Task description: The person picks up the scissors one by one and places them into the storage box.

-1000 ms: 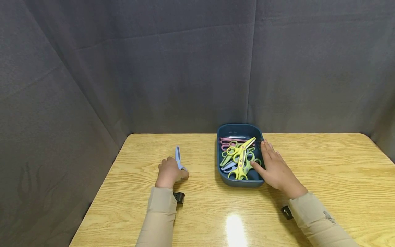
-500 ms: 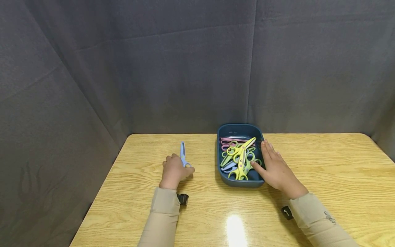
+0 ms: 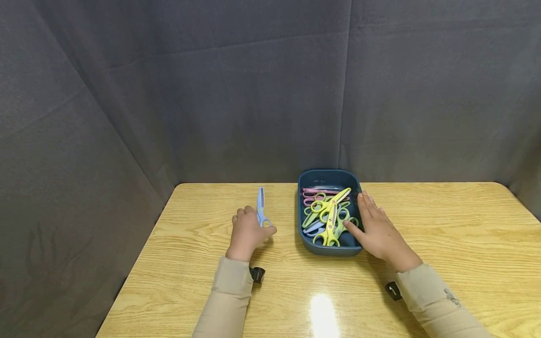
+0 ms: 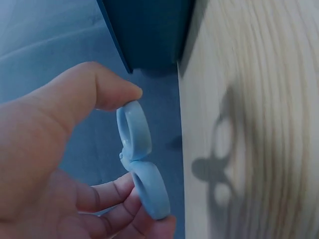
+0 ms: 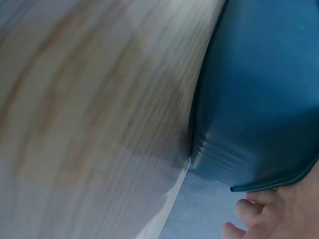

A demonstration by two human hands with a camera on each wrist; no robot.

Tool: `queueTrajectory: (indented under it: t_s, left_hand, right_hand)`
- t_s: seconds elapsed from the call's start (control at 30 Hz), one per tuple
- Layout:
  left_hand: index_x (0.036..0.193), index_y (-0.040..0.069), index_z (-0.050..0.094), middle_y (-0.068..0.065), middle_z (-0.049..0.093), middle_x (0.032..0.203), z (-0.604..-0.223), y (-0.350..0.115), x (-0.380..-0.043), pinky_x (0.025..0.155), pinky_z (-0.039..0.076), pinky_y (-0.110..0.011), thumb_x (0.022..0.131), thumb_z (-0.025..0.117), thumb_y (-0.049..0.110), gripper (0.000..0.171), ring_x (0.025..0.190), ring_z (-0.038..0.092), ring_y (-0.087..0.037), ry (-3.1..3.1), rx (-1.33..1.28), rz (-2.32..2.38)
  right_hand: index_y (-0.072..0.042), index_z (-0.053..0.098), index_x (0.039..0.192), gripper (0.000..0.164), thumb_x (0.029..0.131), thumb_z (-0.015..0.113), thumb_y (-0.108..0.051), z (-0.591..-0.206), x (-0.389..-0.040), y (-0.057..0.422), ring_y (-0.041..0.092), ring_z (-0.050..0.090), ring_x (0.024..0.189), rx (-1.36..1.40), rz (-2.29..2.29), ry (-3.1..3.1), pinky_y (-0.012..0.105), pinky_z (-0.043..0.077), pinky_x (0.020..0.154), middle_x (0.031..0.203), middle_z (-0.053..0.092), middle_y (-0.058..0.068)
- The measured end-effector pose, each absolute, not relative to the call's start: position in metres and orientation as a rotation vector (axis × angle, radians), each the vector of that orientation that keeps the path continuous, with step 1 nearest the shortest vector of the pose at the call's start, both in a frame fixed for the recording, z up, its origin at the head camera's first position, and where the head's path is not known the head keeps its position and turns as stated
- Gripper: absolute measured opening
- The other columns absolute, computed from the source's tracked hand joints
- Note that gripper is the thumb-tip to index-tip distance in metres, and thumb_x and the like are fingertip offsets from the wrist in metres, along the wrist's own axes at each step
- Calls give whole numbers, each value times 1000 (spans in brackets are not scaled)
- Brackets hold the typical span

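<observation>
In the head view my left hand (image 3: 248, 231) holds a pair of light blue scissors (image 3: 261, 206) left of the bin, blades pointing away. The left wrist view shows the thumb on one handle loop (image 4: 134, 130) and fingertips at the other loop (image 4: 152, 189). Their shadow falls on the table, so the scissors are raised. My right hand (image 3: 380, 234) rests along the right side of a dark blue bin (image 3: 329, 251), fingers straight and thumb over the rim. Inside lie several scissors: yellow scissors (image 3: 331, 227) on top, with green, pink and blue ones partly hidden beneath.
The wooden table (image 3: 279, 291) has its back edge just behind the bin. A grey curtain (image 3: 253, 108) hangs behind and to the left. Black straps with small devices sit at both wrists, under beige sleeves (image 3: 230, 286).
My left hand has moved to the right and slightly away, carrying the light blue scissors closer to the bin. The right hand and the bin stay where they were.
</observation>
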State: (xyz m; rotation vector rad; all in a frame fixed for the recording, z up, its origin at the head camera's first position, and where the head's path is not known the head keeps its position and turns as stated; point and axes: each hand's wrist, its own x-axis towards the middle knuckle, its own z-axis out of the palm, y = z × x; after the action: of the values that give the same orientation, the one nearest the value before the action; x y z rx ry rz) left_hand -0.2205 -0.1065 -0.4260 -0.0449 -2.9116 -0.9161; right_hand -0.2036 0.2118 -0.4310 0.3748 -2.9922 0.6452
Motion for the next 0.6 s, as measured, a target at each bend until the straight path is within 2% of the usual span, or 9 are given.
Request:
queueTrajectory:
  t_s: [0.23, 0.4, 0.6]
  left_hand:
    - [106, -5, 56, -13, 47, 93, -418, -93, -216, 76, 40, -40, 76, 82, 25, 49, 89, 41, -31, -2832, -117, -932]
    - [115, -7, 57, -15, 50, 100, -412, -87, -212, 77, 42, -40, 77, 82, 24, 55, 92, 43, -31, -2806, -133, -970]
    - [116, -5, 58, -15, 52, 102, -409, -80, -208, 80, 43, -41, 77, 80, 21, 52, 94, 44, -31, -2749, -203, -1013]
  right_hand:
    - [9, 7, 158, 90, 104, 46, -51, -432, -204, 212, 47, 9, 151, 377, 650, -2992, 63, 12, 118, 165, 5, 30]
    - [10, 7, 157, 89, 104, 46, -50, -431, -204, 212, 47, 10, 151, 379, 650, -2991, 63, 12, 118, 165, 6, 30]
    - [10, 7, 157, 90, 104, 46, -51, -432, -204, 212, 47, 10, 151, 382, 654, -2991, 64, 12, 118, 164, 6, 31]
